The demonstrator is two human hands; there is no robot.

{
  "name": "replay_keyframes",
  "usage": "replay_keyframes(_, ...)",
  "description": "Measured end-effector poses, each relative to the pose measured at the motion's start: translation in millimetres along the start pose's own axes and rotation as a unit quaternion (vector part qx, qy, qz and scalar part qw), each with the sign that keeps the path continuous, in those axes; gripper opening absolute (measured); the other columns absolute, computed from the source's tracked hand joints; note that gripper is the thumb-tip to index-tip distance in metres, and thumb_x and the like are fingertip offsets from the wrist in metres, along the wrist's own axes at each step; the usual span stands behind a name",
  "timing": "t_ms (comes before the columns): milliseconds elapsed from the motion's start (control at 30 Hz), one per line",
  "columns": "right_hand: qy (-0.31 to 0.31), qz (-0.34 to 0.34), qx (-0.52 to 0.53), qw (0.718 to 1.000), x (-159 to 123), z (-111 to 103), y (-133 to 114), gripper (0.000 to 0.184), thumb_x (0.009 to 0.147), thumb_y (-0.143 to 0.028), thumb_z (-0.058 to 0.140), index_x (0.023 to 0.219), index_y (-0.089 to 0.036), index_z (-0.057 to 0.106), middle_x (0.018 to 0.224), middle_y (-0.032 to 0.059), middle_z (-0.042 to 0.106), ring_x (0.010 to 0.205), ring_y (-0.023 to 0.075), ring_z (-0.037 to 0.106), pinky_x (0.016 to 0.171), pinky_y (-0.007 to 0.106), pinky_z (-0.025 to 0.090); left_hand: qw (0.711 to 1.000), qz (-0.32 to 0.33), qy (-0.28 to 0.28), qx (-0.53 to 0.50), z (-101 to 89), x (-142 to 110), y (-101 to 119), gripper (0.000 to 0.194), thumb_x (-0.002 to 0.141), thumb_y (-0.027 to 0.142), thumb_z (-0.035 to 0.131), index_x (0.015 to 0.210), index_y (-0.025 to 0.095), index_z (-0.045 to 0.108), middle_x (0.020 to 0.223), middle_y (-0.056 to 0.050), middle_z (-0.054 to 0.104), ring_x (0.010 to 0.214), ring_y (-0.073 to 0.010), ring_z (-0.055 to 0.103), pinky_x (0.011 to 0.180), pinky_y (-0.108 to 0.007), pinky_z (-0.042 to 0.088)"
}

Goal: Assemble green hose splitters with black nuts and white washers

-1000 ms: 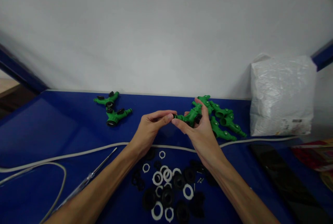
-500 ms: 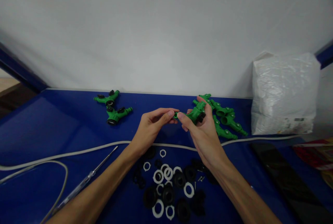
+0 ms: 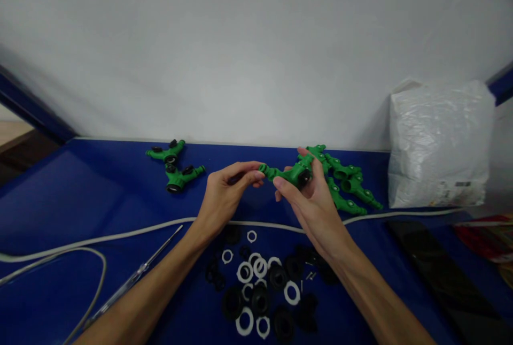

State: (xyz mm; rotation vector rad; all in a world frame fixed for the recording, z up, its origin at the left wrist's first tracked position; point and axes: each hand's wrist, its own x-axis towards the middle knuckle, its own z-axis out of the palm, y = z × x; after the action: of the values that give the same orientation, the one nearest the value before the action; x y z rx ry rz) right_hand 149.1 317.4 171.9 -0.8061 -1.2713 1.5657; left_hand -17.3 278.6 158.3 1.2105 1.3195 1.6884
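Note:
A green Y-shaped hose splitter (image 3: 292, 175) with a black collar is held above the blue table. My right hand (image 3: 315, 195) is closed around its body, thumb along the near side and index finger stretched behind. My left hand (image 3: 230, 190) pinches the splitter's left outlet end between thumb and fingers; whether a small part is also in that pinch I cannot tell. Just behind my right hand lie several more green splitters (image 3: 347, 203). Two splitters with black knobs (image 3: 182, 178) rest at the left.
White rings (image 3: 292, 292), black collars (image 3: 260, 299) and small screws (image 3: 311, 275) lie between my forearms. A pale cable (image 3: 152, 227) crosses the table. A screwdriver (image 3: 132, 278) is at left; a white plastic-wrapped package (image 3: 438, 144) and a dark flat object (image 3: 441, 275) are at right.
My left hand has moved slightly left. The splitter's left end, mostly covered by my fingers before, now shows between my hands. My right hand has tilted a little with it.

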Motion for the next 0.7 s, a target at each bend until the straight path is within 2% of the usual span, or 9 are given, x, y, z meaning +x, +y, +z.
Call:
replay_keyframes(133,-0.026,0.075,0.084,0.993,-1.7,4.9,-10.4,0.052,0.072,-0.038,0.090,0.112,-0.028,0.057,0.092,-0.0021,0.068,0.084,0.0180,0.068,0.069,0.032,0.055,0.999,0.010,-0.003,-0.040,-2.9,3.6,0.5,0.019,0.082,0.035,0.082,0.092,0.019,0.083,0.080,-0.002,0.074,0.065,-0.0105,0.062,0.067,-0.024,0.055)
replay_keyframes(233,-0.072,0.142,0.137,0.978,-1.3,5.1,-12.2,0.044,0.073,-0.043,0.090,0.100,-0.023,0.061,0.092,0.0014,0.073,0.083,0.0183,0.071,0.066,0.031,0.057,0.998,0.007,0.001,-0.070,-2.6,3.6,1.7,0.021,0.078,0.038,0.085,0.085,0.018,0.082,0.081,-0.002,0.071,0.063,-0.0096,0.058,0.063,-0.025,0.053)
replay_keyframes(333,-0.096,0.174,0.152,0.968,-0.1,4.9,-10.1,0.041,0.074,-0.047,0.088,0.094,-0.022,0.063,0.093,0.0028,0.074,0.082,0.0183,0.072,0.067,0.032,0.059,0.994,-0.025,0.000,-0.107,-1.4,2.8,0.0,0.024,0.079,0.040,0.084,0.087,0.017,0.082,0.075,-0.002,0.069,0.064,-0.0100,0.058,0.064,-0.025,0.052)
replay_keyframes(433,-0.068,0.138,0.137,0.978,0.5,5.7,-6.2,0.043,0.072,-0.044,0.090,0.095,-0.024,0.060,0.091,0.0002,0.074,0.082,0.0173,0.072,0.069,0.031,0.060,0.986,-0.070,-0.013,-0.148,-0.9,2.7,-3.4,0.032,0.082,0.045,0.081,0.099,0.017,0.082,0.074,-0.002,0.071,0.065,-0.0102,0.061,0.068,-0.024,0.053)
replay_keyframes(533,-0.017,0.061,0.099,0.993,1.1,5.7,-1.0,0.046,0.072,-0.037,0.092,0.098,-0.027,0.055,0.088,-0.0045,0.070,0.084,0.0171,0.073,0.072,0.032,0.061,0.978,-0.109,-0.017,-0.175,-0.4,2.4,-4.0,0.040,0.083,0.051,0.079,0.105,0.018,0.081,0.088,-0.005,0.077,0.072,-0.0123,0.067,0.075,-0.026,0.056)
replay_keyframes(633,0.005,0.009,0.056,0.998,2.2,4.1,4.1,0.047,0.073,-0.035,0.091,0.100,-0.028,0.053,0.093,-0.0062,0.068,0.086,0.0162,0.073,0.080,0.035,0.063,0.978,-0.124,-0.022,-0.164,1.3,1.2,-0.2,0.040,0.082,0.052,0.079,0.102,0.017,0.083,0.101,-0.008,0.079,0.081,-0.0156,0.070,0.082,-0.029,0.057)
replay_keyframes(700,0.003,-0.001,0.033,0.999,2.6,3.0,6.2,0.047,0.075,-0.037,0.090,0.101,-0.027,0.052,0.097,-0.0058,0.067,0.086,0.0155,0.073,0.084,0.037,0.063,0.982,-0.127,-0.022,-0.136,2.8,-0.1,3.6,0.037,0.081,0.049,0.080,0.098,0.016,0.084,0.097,-0.008,0.080,0.081,-0.0163,0.069,0.082,-0.030,0.056)
